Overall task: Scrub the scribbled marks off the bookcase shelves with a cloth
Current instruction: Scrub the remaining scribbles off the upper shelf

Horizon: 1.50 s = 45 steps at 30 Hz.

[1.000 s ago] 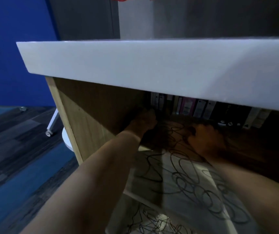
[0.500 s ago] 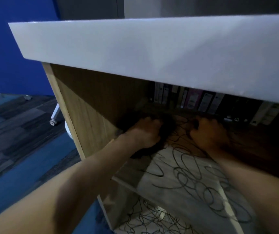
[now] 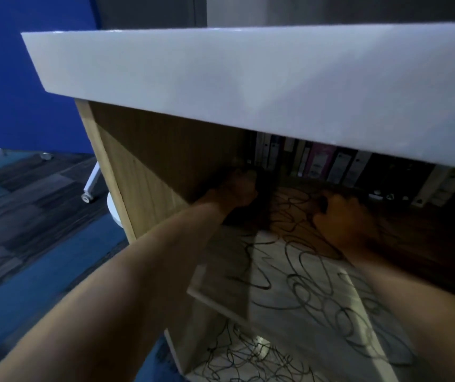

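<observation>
Both hands are reaching deep under the white top [image 3: 248, 78] of the bookcase [image 3: 143, 172], onto the upper shelf [image 3: 289, 285]. The left hand [image 3: 237, 188] is lying far back in the left corner with its fingers curled over a dark mass that is probably the cloth [image 3: 262, 205]; the shadow there is hiding where the cloth ends and how firmly the fingers are gripping it. The right hand [image 3: 344, 219] is resting on the shelf just to the right, knuckles up, fingers bent down toward the board; whether it is pressing flat or clutching anything is impossible to tell. Black scribbles [image 3: 311, 282] are looping across the shelf from between the hands out to its front edge, and more are showing on the lower shelf [image 3: 248, 359], which the bottom edge is cutting off. Binders [image 3: 320, 161] are standing in a row at the back, their tops hidden by the overhanging top. Left of the bookcase, a blue panel [image 3: 14, 78] is standing on castors above carpet [image 3: 28, 216].
</observation>
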Each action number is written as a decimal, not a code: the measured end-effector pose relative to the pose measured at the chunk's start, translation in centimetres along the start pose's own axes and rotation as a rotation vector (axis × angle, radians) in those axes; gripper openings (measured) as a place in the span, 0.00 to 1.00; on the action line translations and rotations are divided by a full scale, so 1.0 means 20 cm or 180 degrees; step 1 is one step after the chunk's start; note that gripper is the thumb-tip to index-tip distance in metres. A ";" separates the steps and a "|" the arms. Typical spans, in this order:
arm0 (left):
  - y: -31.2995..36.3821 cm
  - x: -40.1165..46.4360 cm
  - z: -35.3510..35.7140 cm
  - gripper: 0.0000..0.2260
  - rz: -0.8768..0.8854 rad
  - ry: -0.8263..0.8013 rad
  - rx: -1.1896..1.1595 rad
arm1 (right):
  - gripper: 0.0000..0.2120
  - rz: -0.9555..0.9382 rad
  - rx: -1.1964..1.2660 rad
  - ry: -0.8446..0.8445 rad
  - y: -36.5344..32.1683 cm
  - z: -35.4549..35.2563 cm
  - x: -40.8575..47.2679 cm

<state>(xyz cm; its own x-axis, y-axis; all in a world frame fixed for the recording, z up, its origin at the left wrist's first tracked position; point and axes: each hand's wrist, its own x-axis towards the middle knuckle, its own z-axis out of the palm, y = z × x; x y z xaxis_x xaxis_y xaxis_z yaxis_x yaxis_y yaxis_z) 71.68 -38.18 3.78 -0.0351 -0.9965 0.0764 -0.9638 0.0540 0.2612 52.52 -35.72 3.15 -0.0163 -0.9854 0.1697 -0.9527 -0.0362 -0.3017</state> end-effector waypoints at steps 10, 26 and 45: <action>0.03 0.10 0.11 0.19 -0.0071 0.0089 0.0096 | 0.20 0.0104 -0.0029 0.0015 0.01 0.02 0.03; 0.11 -0.02 0.13 0.20 0.0429 0.0091 0.0169 | 0.20 0.0109 -0.0051 -0.0022 0.03 0.03 0.06; 0.09 -0.06 0.13 0.19 0.0555 -0.0026 0.0023 | 0.20 0.0107 -0.0050 0.0033 0.02 0.05 0.08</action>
<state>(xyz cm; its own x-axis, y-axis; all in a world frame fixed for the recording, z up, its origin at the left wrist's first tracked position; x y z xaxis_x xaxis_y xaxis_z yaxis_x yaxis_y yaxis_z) 69.24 -37.00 1.71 -0.2040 -0.9725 0.1122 -0.9448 0.2256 0.2377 52.39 -37.38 2.41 -0.0514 -0.9842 0.1696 -0.9562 -0.0005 -0.2928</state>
